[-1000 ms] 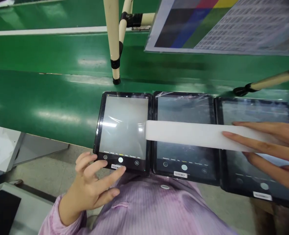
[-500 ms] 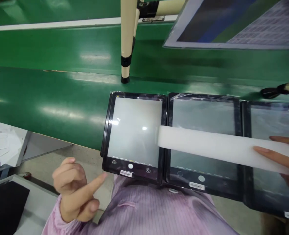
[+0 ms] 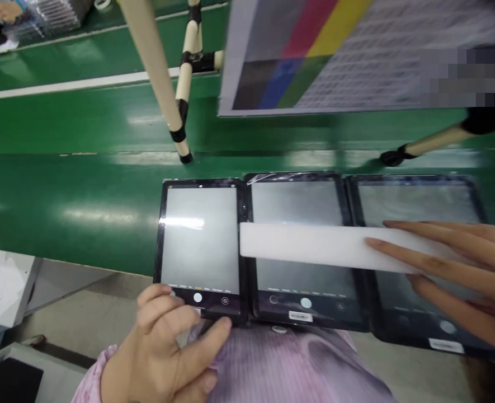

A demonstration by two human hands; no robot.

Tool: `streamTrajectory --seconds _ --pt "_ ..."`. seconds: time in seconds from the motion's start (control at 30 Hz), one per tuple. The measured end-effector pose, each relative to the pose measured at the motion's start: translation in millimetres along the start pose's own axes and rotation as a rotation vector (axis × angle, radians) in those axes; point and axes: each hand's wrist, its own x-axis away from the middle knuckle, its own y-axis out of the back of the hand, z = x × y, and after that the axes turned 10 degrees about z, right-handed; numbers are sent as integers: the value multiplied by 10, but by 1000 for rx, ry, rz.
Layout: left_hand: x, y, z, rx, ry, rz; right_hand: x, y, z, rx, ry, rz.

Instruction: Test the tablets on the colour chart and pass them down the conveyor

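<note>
Three black-framed tablets stand in a row: a left tablet (image 3: 201,240) with a bright, pale camera screen, a middle tablet (image 3: 297,201) and a right tablet (image 3: 415,201) with greyer ones. Across the middle and right tablets runs a long white bar (image 3: 301,243), its left end at the left tablet's edge. My right hand (image 3: 461,263) grips the bar's right end, with long fingers spread along and around it. My left hand (image 3: 167,341) is at the left tablet's lower edge, fingers bent and apart, holding nothing; whether it touches the tablet I cannot tell.
A green bench (image 3: 83,196) extends behind and left of the tablets. Cream pipe legs (image 3: 155,73) with black joints rise from it. A printed colour chart (image 3: 314,61) hangs above. White papers (image 3: 4,285) lie at left, and a grey box (image 3: 50,364) stands below.
My view has shifted, so all three tablets show more fully. My left hand has moved up and right to the left tablet's lower edge. The right hand still holds the bar.
</note>
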Motion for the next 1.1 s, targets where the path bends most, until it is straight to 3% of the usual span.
streamTrajectory --seconds 0.1,0.2,0.3,0.6,0.87,1.1 --pt "-271 -112 -177 43 -47 93 206 69 -274 -2 63 -39" --pt "-477 -189 -332 -11 -116 182 522 103 -611 -4 -33 -59" --pt "-606 -256 -451 -27 -177 240 726 139 -780 -19 -111 -62" --pt "-823 -545 -679 -151 -151 327 771 153 -698 32 -93 -124" --pt "-824 -346 -693 -156 -187 306 890 155 -774 68 -31 -136" --pt "-1252 -628 -1110 -74 -310 383 1313 162 -998 155 -41 -172"
